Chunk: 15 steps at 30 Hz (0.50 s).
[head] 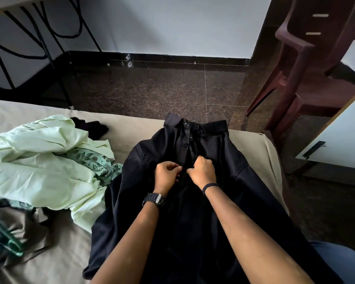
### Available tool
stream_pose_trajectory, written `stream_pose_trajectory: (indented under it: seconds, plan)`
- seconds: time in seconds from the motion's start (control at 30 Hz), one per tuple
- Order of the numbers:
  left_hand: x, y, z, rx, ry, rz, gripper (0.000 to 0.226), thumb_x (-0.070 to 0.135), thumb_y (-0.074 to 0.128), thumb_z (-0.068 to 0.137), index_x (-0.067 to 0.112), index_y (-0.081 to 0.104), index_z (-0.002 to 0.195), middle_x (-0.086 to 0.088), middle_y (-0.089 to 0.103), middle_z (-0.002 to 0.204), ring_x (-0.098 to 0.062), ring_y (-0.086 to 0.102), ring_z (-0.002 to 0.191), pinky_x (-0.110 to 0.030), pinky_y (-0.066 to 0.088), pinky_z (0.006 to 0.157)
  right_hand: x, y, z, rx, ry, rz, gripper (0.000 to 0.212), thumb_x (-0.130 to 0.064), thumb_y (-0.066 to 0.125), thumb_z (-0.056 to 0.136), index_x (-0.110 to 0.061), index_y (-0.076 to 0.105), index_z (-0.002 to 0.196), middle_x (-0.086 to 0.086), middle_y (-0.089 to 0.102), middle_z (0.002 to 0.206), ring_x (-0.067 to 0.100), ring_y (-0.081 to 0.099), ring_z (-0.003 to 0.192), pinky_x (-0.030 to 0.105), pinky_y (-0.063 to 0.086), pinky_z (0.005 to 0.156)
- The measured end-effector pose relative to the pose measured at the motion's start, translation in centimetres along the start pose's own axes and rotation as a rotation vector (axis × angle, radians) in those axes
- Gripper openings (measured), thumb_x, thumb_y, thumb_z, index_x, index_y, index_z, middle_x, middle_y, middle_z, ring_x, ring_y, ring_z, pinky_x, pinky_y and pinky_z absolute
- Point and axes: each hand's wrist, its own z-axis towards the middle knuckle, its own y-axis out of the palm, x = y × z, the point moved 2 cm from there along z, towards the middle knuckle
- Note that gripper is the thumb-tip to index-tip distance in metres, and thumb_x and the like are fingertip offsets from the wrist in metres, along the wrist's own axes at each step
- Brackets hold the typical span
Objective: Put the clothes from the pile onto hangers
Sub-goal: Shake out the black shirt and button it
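You saw a dim, soft-lit room; wide-angle bending curved the edges, and the lower left corner blurred.

Bare forearms, black link watch (153, 199) w/ silver clasp on left wrist, thin black band (210, 186) on right (no sleeves visible), blue trouser leg (336, 261) at lower right.

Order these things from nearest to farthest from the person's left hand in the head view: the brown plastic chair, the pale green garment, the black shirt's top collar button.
From the left hand:
1. The top collar button of the black shirt, just above the hand.
2. The pale green garment, on the bed to the left.
3. The brown plastic chair, on the floor at upper right.
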Motion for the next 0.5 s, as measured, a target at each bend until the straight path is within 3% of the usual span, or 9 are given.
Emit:
stream_pose_trajectory:
  seconds: [0.07,0.17,0.2,0.33,0.5]
  plan:
    - [0.0,-0.1,-0.3,-0.035,-0.023,-0.093,0.010,0.004,0.066,0.087,0.007,0.064,0.077,-0.004,0.060,0.062,-0.004,0.054,0.047,-0.014,0.042,0.043,0.4,-0.7,0.1,0.012,0.007,0.086,0.012,-0.015,0.064,0.077,-0.007,0.056,0.073,0.007,0.059,0.074,0.029,0.060,0.074,0.026,0.039,0.058]
    - [0.1,-0.1,-0.8,-0.078,-0.077,-0.252,0.007,0.005,0.064,0.088,0.007,0.065,0.081,-0.003,0.061,0.064,0.001,0.054,0.046,-0.013,0.043,0.045,1.1,-1.6,-0.2,0.039,0.011,0.334,0.009,-0.013,0.065,0.078,-0.010,0.060,0.071,-0.001,0.058,0.063,0.014,0.056,0.060,0.014,0.037,0.051]
    - [0.2,-0.2,-0.9,-0.095,-0.089,-0.303,0.007,0.005,0.063,0.089,0.008,0.066,0.082,-0.002,0.062,0.066,0.000,0.055,0.049,-0.014,0.044,0.046,1.2,-1.8,-0.4,0.046,0.028,0.437,0.008,-0.011,0.065,0.079,-0.011,0.061,0.072,-0.002,0.059,0.063,0.011,0.056,0.060,0.012,0.039,0.054]
    - [0.3,0.0,-1.7,-0.150,-0.101,-0.467,0.008,0.005,0.061,0.090,0.008,0.067,0.086,0.002,0.065,0.068,-0.003,0.058,0.058,-0.015,0.046,0.051,1.6,-1.2,-1.4,-0.028,0.154,0.971,0.008,0.001,0.059,0.084,-0.004,0.064,0.082,0.008,0.063,0.075,0.018,0.058,0.072,0.025,0.049,0.064]
    - [0.0,0.6,-2.4,-0.161,-0.083,-0.533,0.009,0.003,0.060,0.090,0.008,0.068,0.088,0.003,0.068,0.069,-0.004,0.061,0.061,-0.016,0.048,0.055,1.9,-0.5,-2.6,-0.039,0.200,1.131,0.015,0.004,0.062,0.083,-0.010,0.062,0.090,0.007,0.065,0.078,0.014,0.059,0.072,0.024,0.050,0.072]
